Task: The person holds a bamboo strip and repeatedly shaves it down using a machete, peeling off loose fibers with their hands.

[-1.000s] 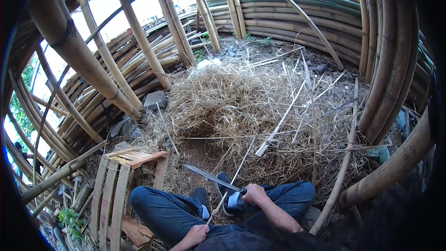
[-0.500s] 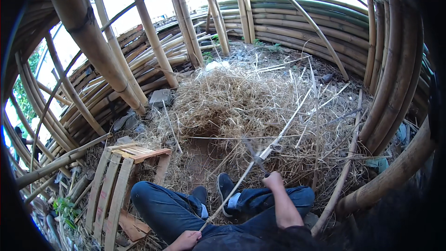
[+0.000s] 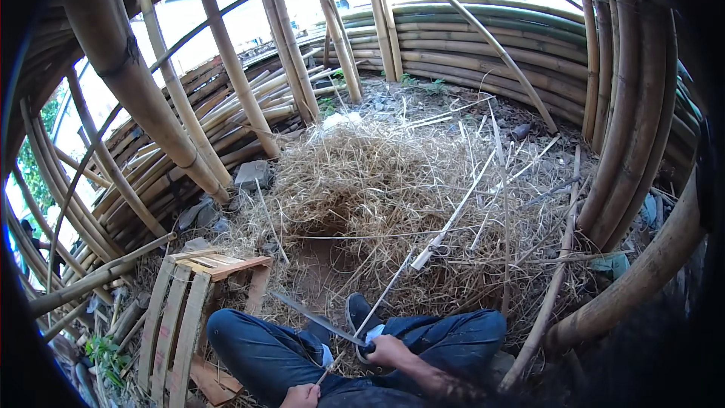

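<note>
While the left hand (image 3: 300, 395) steadies a bamboo strip (image 3: 362, 328), the right hand (image 3: 387, 349) grips a knife (image 3: 317, 318)

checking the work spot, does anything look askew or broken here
The wooden pallet leans tilted at the person's left, its top slat sitting crooked. Loose bamboo strips lie scattered across the straw pile. Nothing else stands out.

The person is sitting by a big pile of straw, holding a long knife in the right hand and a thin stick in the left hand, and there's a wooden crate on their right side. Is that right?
Almost. The wooden crate is on the person's left side, not the right, as the head view shows. The rest holds: the right hand grips the long knife, the left hand holds the thin stick, and the pile of straw lies in front.
</note>
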Demonstrator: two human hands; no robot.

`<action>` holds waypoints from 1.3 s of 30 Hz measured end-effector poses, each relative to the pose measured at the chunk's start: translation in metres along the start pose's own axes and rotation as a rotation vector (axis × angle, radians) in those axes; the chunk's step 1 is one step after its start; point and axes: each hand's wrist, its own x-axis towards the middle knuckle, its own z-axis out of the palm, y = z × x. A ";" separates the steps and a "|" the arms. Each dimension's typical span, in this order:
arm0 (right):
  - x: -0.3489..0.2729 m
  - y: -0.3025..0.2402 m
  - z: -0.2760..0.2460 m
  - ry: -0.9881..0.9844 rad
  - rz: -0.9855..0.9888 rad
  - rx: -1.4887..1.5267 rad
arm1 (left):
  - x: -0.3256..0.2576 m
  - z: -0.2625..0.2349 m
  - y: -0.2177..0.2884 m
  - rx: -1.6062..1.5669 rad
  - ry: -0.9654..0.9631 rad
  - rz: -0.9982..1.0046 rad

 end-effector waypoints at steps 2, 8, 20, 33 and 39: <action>0.000 -0.011 0.004 -0.106 -0.034 0.017 | -0.003 -0.001 0.002 0.099 0.051 0.027; 0.008 -0.004 -0.013 -0.111 0.091 0.001 | -0.002 -0.008 0.024 0.043 0.068 0.104; 0.033 0.031 -0.077 0.190 0.356 -0.146 | -0.025 -0.006 -0.008 0.247 0.045 0.124; -0.024 -0.039 -0.052 0.119 -0.193 -0.118 | -0.093 -0.024 -0.083 0.420 0.023 0.203; -0.015 -0.046 -0.071 0.197 -0.216 -0.134 | -0.097 -0.006 -0.086 0.404 0.248 0.244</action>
